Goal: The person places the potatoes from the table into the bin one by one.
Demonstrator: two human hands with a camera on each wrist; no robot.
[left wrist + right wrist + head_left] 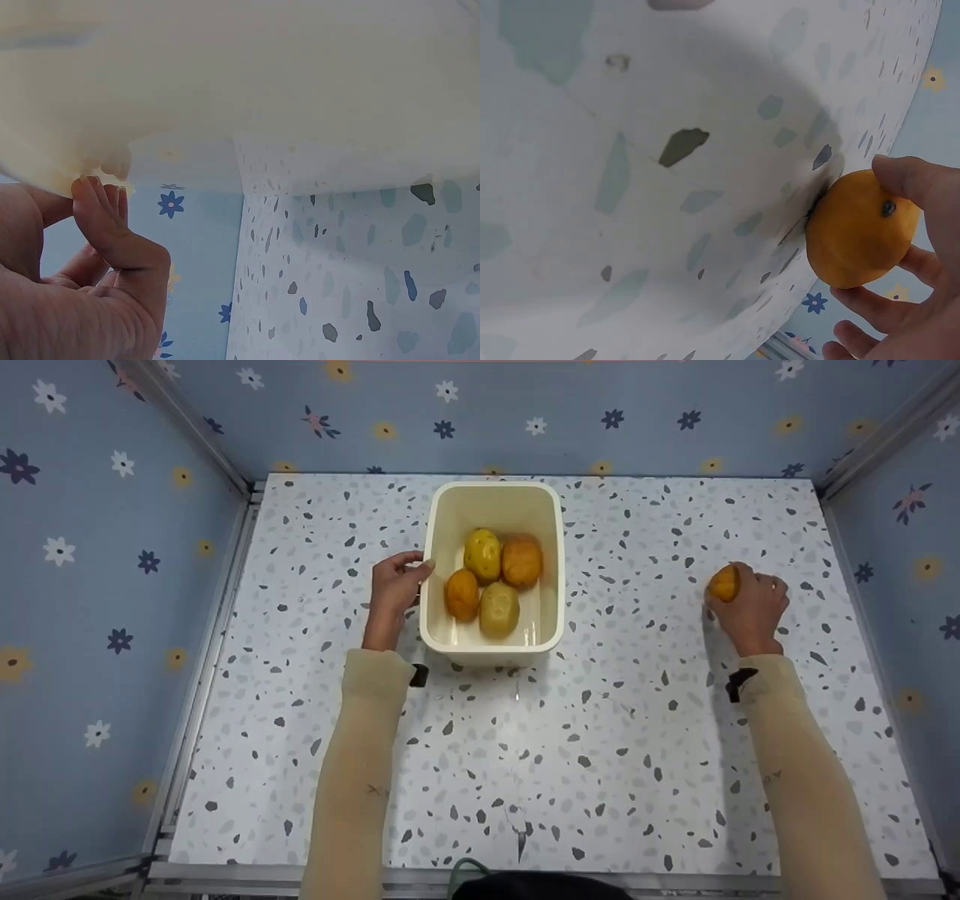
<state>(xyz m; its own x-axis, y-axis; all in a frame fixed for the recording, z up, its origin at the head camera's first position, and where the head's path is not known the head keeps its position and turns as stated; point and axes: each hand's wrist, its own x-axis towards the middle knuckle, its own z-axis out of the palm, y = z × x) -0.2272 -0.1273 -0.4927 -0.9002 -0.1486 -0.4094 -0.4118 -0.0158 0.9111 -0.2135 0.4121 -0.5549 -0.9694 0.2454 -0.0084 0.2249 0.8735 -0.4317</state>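
Observation:
A cream plastic bin [491, 648] stands left of centre on the table and contains several pieces of fruit. Inside lie a yellow potato-like piece [482, 555], a rounder orange fruit [522, 561], a small orange fruit [461, 595] and a pale yellow piece [499, 610]. My left hand [396, 592] pinches the bin's left rim, thumb at the top edge and fingers outside. Far to the right, my right hand [750, 604] grips an orange-yellow fruit [859, 229] between thumb and fingers. A dark stem scar shows on it in the right wrist view. The fruit is at or close above the tabletop.
The speckled white table [622, 750] carries the bin. Blue flowered panels [525, 405] enclose its back and both sides, with metal rails [202, 675] along the edges. A dark object and a green loop [466, 864] show at the front edge.

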